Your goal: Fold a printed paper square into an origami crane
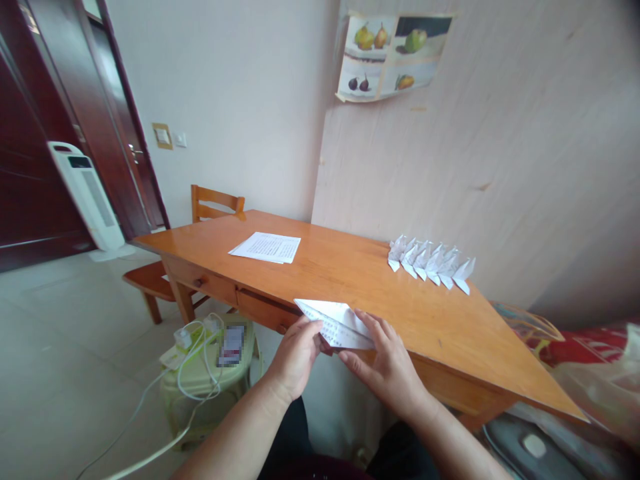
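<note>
A partly folded sheet of printed white paper (335, 323) lies at the near edge of the wooden table (350, 273). My left hand (296, 355) pinches its lower left side, fingers closed on the paper. My right hand (387, 363) rests on its right part, fingers curled over the fold and pressing it. Farther back on the right stands a row of several finished white paper figures (431, 263). A flat stack of printed sheets (266, 247) lies at the far left of the table.
A wooden chair (200, 213) stands at the table's far end. A green stool (210, 373) with a power strip, white cables and a phone sits on the floor at left. A white heater (86, 193) leans by the dark door. Red bags (590, 353) lie at right.
</note>
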Demonstrator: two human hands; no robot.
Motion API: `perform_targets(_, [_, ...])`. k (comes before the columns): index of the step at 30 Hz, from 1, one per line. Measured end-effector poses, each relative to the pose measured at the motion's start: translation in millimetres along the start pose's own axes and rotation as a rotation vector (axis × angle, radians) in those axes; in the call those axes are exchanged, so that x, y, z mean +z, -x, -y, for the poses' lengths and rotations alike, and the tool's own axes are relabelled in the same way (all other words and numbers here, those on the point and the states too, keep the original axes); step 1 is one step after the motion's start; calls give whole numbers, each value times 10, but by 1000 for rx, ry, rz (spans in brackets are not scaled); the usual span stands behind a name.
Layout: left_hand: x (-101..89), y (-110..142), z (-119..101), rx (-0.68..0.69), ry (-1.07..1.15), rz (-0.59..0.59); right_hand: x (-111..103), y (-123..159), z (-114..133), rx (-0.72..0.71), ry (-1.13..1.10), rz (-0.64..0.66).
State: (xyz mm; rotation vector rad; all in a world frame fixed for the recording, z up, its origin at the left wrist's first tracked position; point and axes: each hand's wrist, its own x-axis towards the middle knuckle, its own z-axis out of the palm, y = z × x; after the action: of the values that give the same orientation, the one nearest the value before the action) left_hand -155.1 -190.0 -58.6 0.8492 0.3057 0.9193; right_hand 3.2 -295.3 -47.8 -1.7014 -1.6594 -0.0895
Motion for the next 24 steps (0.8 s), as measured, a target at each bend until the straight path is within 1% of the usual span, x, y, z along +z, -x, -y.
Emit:
perform_targets(3, [-18,-10,-21,-1,-23,-26,39,13,-60,149,-217,-28])
perform_targets(6, [-25,-10,-28,2,-28,-18,72,2,-82,305,-448,-57])
perform_targets(9, [-12,-7,-32,3,-24,-14,79,-26,-55,380,-656,-46])
perform_targets(12, [19,-3,-53,-19,41,-41,67,-50,-13,417,-812,-67])
perform_targets(17, [61,4,-117,-133,180,-46,36,-64,28,452,-891,-110])
perform_targets(21, [87,14,-132,-185,181,-112,42,-65,43,463,-950,-89])
perform_targets(24, [100,29,-117,-185,160,-110,69,-60,39,446,-946,-82])
